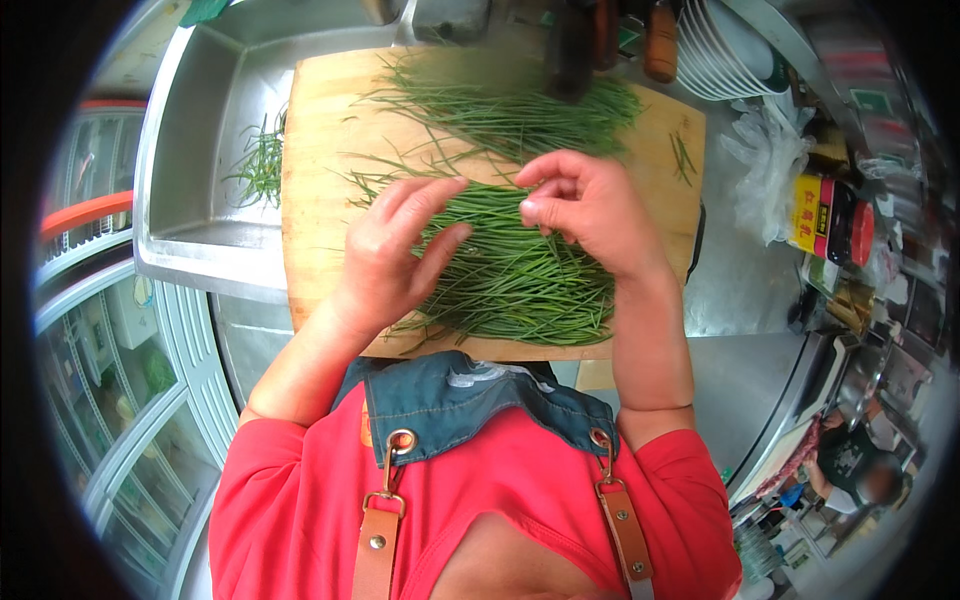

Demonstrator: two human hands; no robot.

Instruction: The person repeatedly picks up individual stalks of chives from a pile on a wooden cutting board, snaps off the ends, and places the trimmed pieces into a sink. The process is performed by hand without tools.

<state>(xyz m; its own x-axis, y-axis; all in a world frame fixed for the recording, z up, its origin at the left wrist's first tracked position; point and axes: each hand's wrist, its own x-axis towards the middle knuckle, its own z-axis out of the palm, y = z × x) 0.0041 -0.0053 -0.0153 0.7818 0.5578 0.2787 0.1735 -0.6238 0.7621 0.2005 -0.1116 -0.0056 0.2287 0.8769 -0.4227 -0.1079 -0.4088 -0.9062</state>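
A thick layer of green chives lies crosswise on a wooden cutting board. My left hand is over the left end of this layer, thumb and fingers apart, with nothing seen in it. Above the right part, my right hand has curled fingers, and a gap shows between its thumb and forefinger. No stalk is plainly held there, though the palm is hidden. Farther up the board is a second heap of chives, its top partly blurred behind dark shapes. A few loose bits lie at the board's right.
Left of the board is a steel sink with chive scraps. A wooden handle and stacked white plates stand beyond. Along the right are a plastic bag and a yellow-labelled jar. Another person is farther right.
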